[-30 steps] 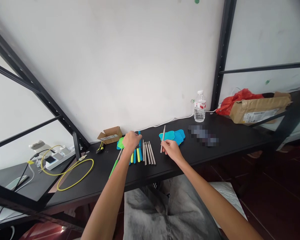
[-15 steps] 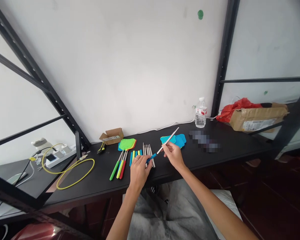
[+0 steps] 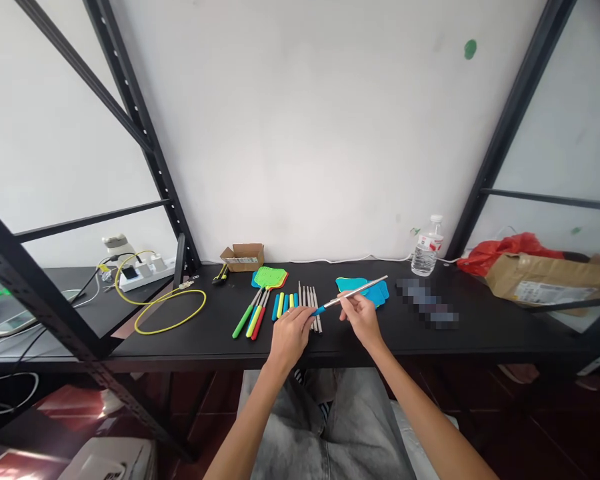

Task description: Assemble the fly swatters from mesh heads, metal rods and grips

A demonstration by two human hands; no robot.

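My left hand (image 3: 291, 335) is closed round a blue handle grip (image 3: 321, 311), most of it hidden by the fingers. With my right hand (image 3: 363, 319) I pinch the silver rod (image 3: 376, 283), which slants up to the right from the blue grip; the two are in line and meet. Loose silver rods (image 3: 316, 313) lie side by side just beyond my left hand, next to a row of blue and yellow grips (image 3: 280, 305). Behind my right hand sit flat blue swatter heads (image 3: 380, 293). Fly swatters (image 3: 254, 321) with green, yellow and red handles lie to the left.
A small cardboard box (image 3: 245, 257) stands against the wall, with a black-and-yellow tool (image 3: 221, 274) beside it. On the left are a yellow cable (image 3: 170, 330) and a power strip (image 3: 147, 275). A water bottle (image 3: 427, 247) and a larger carton (image 3: 545, 280) stand right.
The camera view has shifted and levelled. The rod in my right hand lies flatter than before, still lined up with the blue grip in my left hand.
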